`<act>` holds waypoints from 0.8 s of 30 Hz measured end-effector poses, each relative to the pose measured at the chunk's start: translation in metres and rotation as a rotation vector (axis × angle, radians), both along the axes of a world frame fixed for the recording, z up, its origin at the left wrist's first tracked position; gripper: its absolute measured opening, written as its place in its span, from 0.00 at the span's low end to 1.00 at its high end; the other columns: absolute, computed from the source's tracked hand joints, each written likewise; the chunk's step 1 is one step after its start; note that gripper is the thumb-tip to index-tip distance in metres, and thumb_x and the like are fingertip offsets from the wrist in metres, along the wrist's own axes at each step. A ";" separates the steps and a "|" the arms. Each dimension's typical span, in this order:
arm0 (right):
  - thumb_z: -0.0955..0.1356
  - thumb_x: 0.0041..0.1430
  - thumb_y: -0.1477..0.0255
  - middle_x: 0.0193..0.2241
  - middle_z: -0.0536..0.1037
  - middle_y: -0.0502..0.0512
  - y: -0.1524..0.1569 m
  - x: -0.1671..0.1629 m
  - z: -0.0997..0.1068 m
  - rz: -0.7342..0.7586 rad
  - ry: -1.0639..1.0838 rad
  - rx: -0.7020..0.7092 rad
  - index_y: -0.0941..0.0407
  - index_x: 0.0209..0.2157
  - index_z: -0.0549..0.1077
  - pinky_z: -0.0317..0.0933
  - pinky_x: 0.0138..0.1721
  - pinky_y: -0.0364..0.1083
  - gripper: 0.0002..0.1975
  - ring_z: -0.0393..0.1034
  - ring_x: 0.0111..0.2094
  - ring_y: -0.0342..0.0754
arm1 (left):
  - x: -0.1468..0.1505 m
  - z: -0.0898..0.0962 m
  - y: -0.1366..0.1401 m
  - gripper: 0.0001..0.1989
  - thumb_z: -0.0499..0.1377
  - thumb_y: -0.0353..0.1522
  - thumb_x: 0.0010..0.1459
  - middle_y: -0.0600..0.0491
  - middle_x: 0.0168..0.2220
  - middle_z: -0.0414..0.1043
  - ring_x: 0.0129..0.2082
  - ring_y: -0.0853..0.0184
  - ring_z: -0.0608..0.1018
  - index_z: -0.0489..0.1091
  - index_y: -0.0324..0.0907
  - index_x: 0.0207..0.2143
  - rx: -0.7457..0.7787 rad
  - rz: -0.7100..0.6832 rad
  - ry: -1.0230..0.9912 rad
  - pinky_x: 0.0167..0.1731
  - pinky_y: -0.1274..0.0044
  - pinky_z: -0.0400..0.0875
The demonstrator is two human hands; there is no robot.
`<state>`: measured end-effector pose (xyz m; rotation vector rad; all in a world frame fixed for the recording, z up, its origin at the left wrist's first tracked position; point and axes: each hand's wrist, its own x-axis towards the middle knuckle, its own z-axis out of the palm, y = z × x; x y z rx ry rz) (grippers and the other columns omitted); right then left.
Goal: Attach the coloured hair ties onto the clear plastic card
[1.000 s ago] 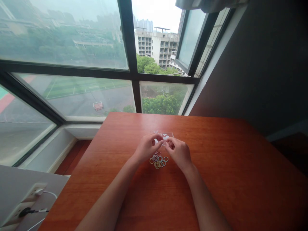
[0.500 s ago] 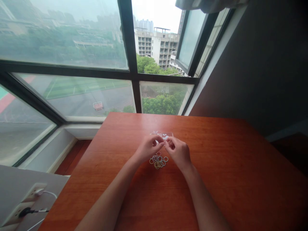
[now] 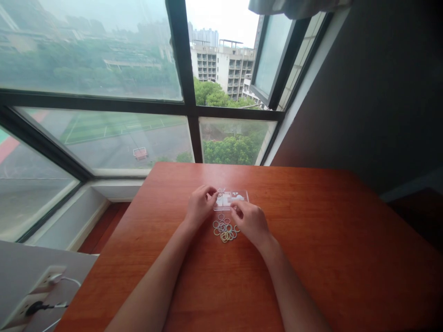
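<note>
A small clear plastic box [image 3: 234, 198] lies flat on the red-brown wooden table [image 3: 328, 240]. Just in front of it sits a loose pile of several small coloured rings [image 3: 224, 229]. My left hand [image 3: 200, 208] is at the box's left far corner, its thumb and fingers pinched on what looks like one small ring [image 3: 219, 192]. My right hand [image 3: 249, 222] is curled over the pile's right side, with its fingertips gripping the near edge of the box.
A large window with a dark frame [image 3: 188, 110] stands behind the table's far edge. A dark wall [image 3: 380, 92] runs along the right. At the lower left there is a white power strip with plugged cables [image 3: 38, 290].
My hands, which met pinched together above the pile, have moved apart. The left hand went to the box's left far corner. The right hand dropped to its near edge.
</note>
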<state>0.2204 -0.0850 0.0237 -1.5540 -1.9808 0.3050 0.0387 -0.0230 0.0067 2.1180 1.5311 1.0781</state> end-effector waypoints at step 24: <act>0.66 0.57 0.73 0.30 0.80 0.48 -0.008 -0.009 0.003 0.214 -0.186 -0.248 0.49 0.36 0.77 0.53 0.29 0.40 0.08 0.73 0.32 0.44 | -0.003 0.010 -0.003 0.05 0.56 0.30 0.57 0.54 0.30 0.72 0.25 0.72 0.70 0.72 0.41 0.33 -0.043 -0.021 -0.011 0.28 0.79 0.63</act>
